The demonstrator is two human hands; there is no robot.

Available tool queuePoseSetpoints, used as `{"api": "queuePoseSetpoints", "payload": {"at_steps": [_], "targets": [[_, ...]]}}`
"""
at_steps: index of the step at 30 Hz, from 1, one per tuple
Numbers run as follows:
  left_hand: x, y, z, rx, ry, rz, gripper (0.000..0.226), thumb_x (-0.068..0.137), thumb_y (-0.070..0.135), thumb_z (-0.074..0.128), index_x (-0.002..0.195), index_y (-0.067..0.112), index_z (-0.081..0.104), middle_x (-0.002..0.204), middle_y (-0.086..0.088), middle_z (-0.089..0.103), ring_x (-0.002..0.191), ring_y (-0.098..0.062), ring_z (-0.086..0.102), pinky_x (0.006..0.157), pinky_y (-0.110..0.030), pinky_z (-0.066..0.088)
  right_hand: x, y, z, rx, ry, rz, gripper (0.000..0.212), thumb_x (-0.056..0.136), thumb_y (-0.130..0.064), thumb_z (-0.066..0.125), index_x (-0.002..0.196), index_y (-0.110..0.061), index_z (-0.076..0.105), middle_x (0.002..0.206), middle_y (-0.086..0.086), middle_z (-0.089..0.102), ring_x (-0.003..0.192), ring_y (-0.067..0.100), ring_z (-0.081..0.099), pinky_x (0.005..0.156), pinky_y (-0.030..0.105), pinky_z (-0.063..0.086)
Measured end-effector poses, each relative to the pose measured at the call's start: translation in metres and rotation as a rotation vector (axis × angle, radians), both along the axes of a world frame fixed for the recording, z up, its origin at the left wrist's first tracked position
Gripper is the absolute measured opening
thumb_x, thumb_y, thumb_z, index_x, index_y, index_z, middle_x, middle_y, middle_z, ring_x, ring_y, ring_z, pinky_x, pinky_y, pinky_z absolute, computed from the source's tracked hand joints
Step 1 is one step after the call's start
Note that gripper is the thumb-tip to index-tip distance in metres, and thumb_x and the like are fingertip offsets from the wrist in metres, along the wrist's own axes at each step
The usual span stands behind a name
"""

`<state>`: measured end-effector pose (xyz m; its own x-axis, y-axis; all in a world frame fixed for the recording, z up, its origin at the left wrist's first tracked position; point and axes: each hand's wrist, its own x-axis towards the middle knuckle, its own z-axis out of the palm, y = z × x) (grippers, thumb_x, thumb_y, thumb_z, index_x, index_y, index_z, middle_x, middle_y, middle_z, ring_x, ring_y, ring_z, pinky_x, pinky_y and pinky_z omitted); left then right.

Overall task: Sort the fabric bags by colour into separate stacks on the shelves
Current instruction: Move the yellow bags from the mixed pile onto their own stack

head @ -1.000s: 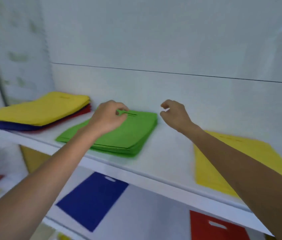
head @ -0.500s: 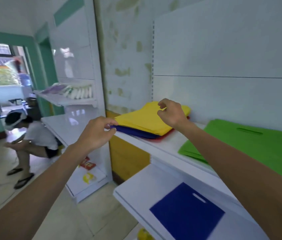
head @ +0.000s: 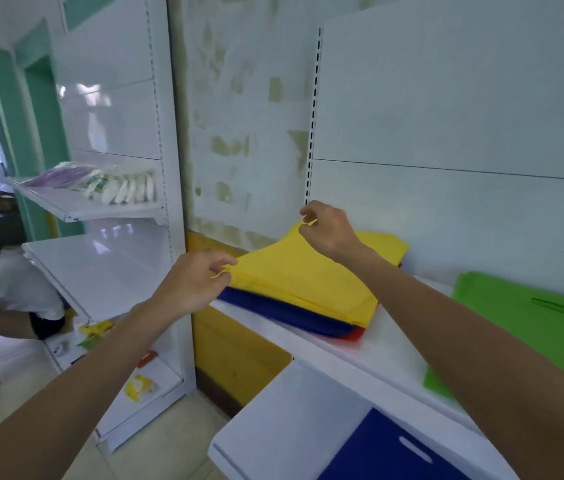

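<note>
I can read no text, number or sign anywhere here. The packets (head: 114, 187) on the sloped shelf (head: 65, 209) to my left carry green and purple print, but it is too blurred and too small to make out. The same goes for the yellow packet (head: 139, 386) on the low shelf (head: 166, 370): it has a pale patch, nothing legible. The faces I can see of the yellow bag (head: 294, 271), the green bags (head: 516, 323) and the blue bag (head: 388, 455) show plain cloth.
</note>
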<state>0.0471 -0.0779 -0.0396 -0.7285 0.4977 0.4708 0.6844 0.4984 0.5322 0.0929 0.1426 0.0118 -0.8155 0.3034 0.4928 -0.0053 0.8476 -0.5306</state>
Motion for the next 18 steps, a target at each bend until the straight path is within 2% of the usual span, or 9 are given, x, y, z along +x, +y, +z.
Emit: {"api": "queuePoseSetpoints", "payload": {"at_steps": [3,10,13,15,18], "targets": [[-0.038,0.017,0.014,-0.003,0.027,-0.038,0.024,0.089,0.014,0.056,0.111,0.018,0.064,0.114,-0.001,0.059,0.098,-0.009,0.055,0.083,-0.023,0.041,-0.028,0.022,0.013,0.026,0.032,-0.064,0.032,0.087,-0.011,0.053,0.119,-0.008,0.057,0.116,0.010,0.060,0.100,0.024,0.056,0.083,0.031,0.046],[-0.115,0.057,0.016,0.009,0.022,-0.122,0.026,0.089,0.013,0.056,0.113,0.017,0.064,0.115,0.000,0.059,0.096,-0.010,0.054,0.083,-0.023,0.040,-0.043,0.067,0.020,0.032,0.016,-0.263,0.033,0.088,-0.012,0.053,0.120,-0.007,0.056,0.117,0.009,0.059,0.103,0.024,0.056,0.087,0.033,0.047],[-0.146,0.080,0.000,-0.043,-0.084,-0.135,0.029,0.090,0.016,0.055,0.119,0.012,0.060,0.123,-0.006,0.059,0.106,-0.018,0.055,0.087,-0.026,0.039,-0.027,0.085,0.010,0.026,-0.010,-0.395,0.032,0.087,-0.013,0.053,0.119,-0.008,0.056,0.117,0.009,0.060,0.102,0.022,0.056,0.082,0.028,0.045],[-0.160,0.091,-0.014,-0.114,-0.200,-0.153,0.034,0.092,0.022,0.053,0.125,0.010,0.055,0.127,-0.009,0.056,0.113,-0.024,0.053,0.092,-0.031,0.040,-0.014,0.091,0.002,0.011,-0.035,-0.487,0.032,0.087,-0.013,0.053,0.119,-0.007,0.057,0.117,0.010,0.060,0.104,0.024,0.056,0.085,0.029,0.044],[-0.171,0.104,-0.025,-0.171,-0.304,-0.227,0.037,0.095,0.030,0.048,0.124,0.008,0.055,0.125,-0.010,0.056,0.109,-0.026,0.053,0.081,-0.029,0.039,-0.003,0.092,-0.012,-0.028,-0.057,-0.698,0.032,0.089,-0.014,0.051,0.119,-0.001,0.052,0.121,0.016,0.056,0.113,0.029,0.051,0.092,0.034,0.041]]}}
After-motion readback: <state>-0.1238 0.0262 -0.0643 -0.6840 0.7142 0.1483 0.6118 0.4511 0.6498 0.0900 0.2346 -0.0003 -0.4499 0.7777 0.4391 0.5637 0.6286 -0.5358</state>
